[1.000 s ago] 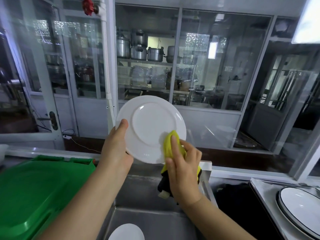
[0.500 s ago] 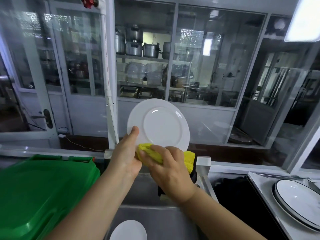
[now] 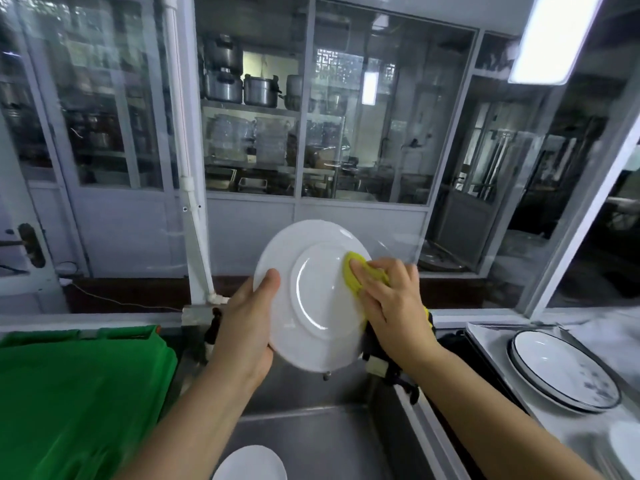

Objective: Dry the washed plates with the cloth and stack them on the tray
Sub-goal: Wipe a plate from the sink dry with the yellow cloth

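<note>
1. The fingers (image 3: 372, 282) of the right hand (image 3: 391, 299) lie close together and gently bent, pressing a yellow cloth (image 3: 356, 277) flat against the right side of a white plate (image 3: 311, 306); a darker part of the cloth hangs down below the wrist.
2. The left hand (image 3: 246, 327) grips the plate's left rim, thumb (image 3: 268, 284) laid on the face turned toward the camera; its other fingers are hidden behind the plate, so how they lie cannot be told.
3. The plate is held nearly upright in the air above the steel sink (image 3: 311, 438), its underside with the raised foot ring facing the camera, not touching anything but the two hands and the cloth.
4. Down in the sink, at the near edge of the basin, another white plate (image 3: 249, 462) lies partly cut off by the bottom of the view.
5. Left of the sink, a green plastic bin lid (image 3: 79, 393) covers the counter's left side.
6. Right of the sink, black-rimmed white plates (image 3: 561, 372) are stacked on a steel tray (image 3: 485, 336), near the tray's far edge; at its near right corner the rim of more white crockery (image 3: 623, 452) shows, too blurred to count.
7. Beyond the sink's far edge stands a glass partition (image 3: 363, 133), with metal pots (image 3: 242, 88) on shelves behind it.
</note>
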`<state>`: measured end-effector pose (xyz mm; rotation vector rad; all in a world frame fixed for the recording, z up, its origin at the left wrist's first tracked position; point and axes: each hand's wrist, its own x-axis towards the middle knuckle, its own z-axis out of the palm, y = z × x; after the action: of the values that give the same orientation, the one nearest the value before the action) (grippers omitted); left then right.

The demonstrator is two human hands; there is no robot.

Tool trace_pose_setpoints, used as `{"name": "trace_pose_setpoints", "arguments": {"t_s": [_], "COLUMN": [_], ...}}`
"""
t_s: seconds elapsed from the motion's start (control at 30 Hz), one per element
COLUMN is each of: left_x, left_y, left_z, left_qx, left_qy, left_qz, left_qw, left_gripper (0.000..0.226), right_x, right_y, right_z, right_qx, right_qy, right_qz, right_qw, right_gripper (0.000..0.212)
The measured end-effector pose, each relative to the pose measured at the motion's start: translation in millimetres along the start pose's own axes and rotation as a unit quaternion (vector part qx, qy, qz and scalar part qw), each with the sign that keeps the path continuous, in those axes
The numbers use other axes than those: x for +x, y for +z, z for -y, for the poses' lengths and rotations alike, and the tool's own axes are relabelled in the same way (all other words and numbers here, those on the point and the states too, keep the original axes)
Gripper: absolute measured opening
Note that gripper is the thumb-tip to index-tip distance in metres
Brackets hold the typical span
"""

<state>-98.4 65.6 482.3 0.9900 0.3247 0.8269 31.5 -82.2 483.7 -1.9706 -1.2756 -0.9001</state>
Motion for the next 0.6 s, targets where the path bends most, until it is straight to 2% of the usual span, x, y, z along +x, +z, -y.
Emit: {"name": "trace_pose_setpoints", "arguments": {"t_s": [0.1, 0.3, 0.5, 0.6], "left_x": [-2.6, -4.9, -9.6, -19.4], "left_y": [9.5, 25.6, 59.6, 91.7], "left_z": [9.7, 26.9, 60.8, 83.9], "left_qx": [0.011, 0.011, 0.030, 0.032], "left_qy": [0.009, -0.002, -0.022, -0.035], "left_qz": [0.007, 0.018, 0.036, 0.058], "left_qw": [1.000, 1.000, 0.999, 0.997], "left_gripper": [0.027, 0.025, 0.024, 0.021], "right_x": [9.7, -33.1, -86.4, -111.0], "right_y": [-1.3, -10.9, -49.1, -77.7], "right_z": [11.6, 26.5, -31.8, -79.4], "right_qx": [-0.032, 0.001, -0.006, -0.053], "right_qy": [-0.025, -0.071, -0.054, -0.004], "right_qz": [0.020, 0.083, 0.114, 0.085], "right_qw": [0.999, 0.994, 0.992, 0.995], "right_gripper": [0.044, 0.038, 0.050, 0.037]}}
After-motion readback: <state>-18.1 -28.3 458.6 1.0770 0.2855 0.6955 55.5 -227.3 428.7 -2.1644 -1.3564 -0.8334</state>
